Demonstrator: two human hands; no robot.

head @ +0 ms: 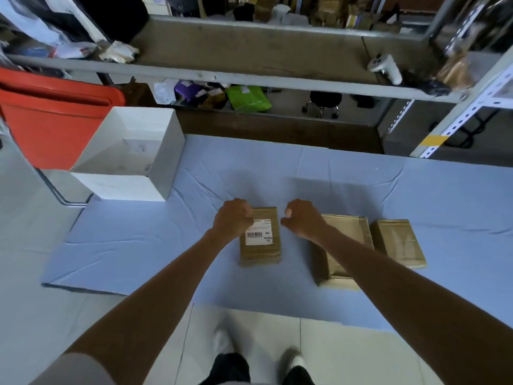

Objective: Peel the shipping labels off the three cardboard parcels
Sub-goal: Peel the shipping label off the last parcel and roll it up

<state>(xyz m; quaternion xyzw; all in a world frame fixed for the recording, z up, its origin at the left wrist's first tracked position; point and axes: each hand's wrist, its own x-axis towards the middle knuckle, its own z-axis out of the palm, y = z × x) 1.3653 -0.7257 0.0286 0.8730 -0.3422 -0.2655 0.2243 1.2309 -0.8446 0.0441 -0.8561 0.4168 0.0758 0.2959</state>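
Observation:
Three brown cardboard parcels lie on a light blue sheet [138,240]. The left parcel [259,252] carries a white shipping label [261,234] with a barcode. My left hand [231,222] is curled over that parcel's upper left corner and its fingers pinch the label's upper left corner. My right hand [301,219] hovers between the left parcel and the middle parcel [347,234], fingers curled, holding nothing. My right forearm crosses the middle parcel. The right parcel [397,243] lies beside it. No label shows on the top of the middle or right parcel.
An open white box [163,168] stands at the sheet's far left corner, with a red bin [52,120] behind it. Metal shelving [249,76] with clutter runs across the back, and a perforated post [455,118] rises at the right. My feet [294,359] are at the near edge.

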